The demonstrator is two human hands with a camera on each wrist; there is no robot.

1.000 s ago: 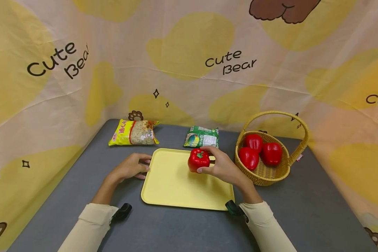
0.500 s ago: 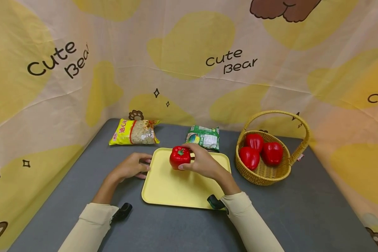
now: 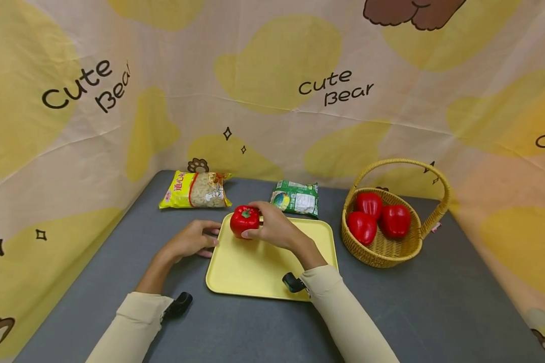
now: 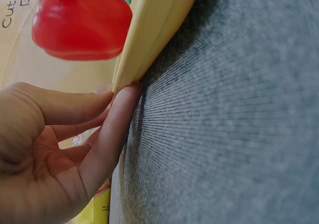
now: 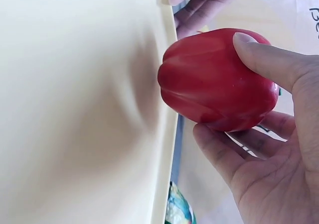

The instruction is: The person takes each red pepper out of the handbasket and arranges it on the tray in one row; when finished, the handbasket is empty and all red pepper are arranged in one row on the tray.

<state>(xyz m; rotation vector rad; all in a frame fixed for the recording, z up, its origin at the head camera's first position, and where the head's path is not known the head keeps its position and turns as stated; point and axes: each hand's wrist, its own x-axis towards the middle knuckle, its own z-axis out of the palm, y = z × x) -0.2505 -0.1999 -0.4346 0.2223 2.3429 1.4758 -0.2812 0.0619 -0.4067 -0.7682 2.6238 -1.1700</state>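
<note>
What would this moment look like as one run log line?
right hand: holds red pepper above yellow tray | left hand: pinches left rim of yellow tray | wicker basket: three red items inside

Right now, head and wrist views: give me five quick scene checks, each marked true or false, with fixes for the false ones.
1. The right hand grips a red pepper. True.
2. The wicker basket holds three red items. True.
3. The left hand rests in the wicker basket. False: it pinches the edge of the yellow tray.
4. In the head view, the green packet lies right of the yellow packet. True.
5. The gripped red pepper is inside the wicker basket. False: it is over the yellow tray.
</note>
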